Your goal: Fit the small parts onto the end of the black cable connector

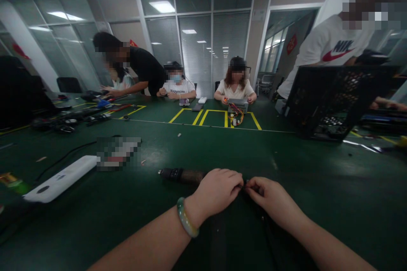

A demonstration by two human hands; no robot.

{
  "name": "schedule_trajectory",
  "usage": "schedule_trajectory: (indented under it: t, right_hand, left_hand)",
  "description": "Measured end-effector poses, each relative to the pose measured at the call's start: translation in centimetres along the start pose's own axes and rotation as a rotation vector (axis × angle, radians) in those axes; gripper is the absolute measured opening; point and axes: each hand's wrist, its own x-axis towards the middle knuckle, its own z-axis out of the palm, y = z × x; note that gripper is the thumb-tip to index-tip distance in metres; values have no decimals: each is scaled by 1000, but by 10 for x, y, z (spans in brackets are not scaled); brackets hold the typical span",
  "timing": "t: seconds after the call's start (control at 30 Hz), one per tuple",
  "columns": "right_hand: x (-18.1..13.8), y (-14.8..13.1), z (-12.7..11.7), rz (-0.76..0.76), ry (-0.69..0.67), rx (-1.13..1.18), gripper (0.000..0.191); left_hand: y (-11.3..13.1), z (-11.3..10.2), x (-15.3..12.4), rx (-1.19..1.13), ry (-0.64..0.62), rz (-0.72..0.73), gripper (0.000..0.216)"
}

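My left hand (218,190), with a pale green bangle (187,218) on its wrist, is closed in a pinch at the middle of the green table (318,169). My right hand (270,198) is pinched too, fingertips almost touching the left ones. Between them sits a small dark piece that I cannot make out. A dark cylindrical tool (182,175) lies on the table just behind my left hand. Dark straps or cables (219,237) run from the hands toward me.
A white flat device (60,183) with a black cable lies at the left. A black perforated crate (337,99) stands at the right, a person in a white shirt behind it. Several people sit or lean at the far side, by a grey box (238,106) with coloured wires and yellow floor-tape lines.
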Motion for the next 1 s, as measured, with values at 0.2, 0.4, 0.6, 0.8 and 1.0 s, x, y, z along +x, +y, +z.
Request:
schedule_trajectory:
  t: [0.2,0.4,0.6,0.8,1.0]
  right_hand:
    - [0,3,2,-8,22,-4,15]
    - [0,0,0,-12,14,14,15]
    - [0,3,-1,10,-8,4,16]
    - [1,3,1,-11,6,5,16]
    - [0,3,1,-4,-3,20,14]
  left_hand:
    - [0,-1,-1,-19,16,-31,16]
    - [-1,0,0,-14,1,-19,6]
    - [0,-2,0,-34,23,-48,13]
    - [0,-1,0,-16,-10,4,6]
    - [-1,-1,-1,-44,31,-61,17]
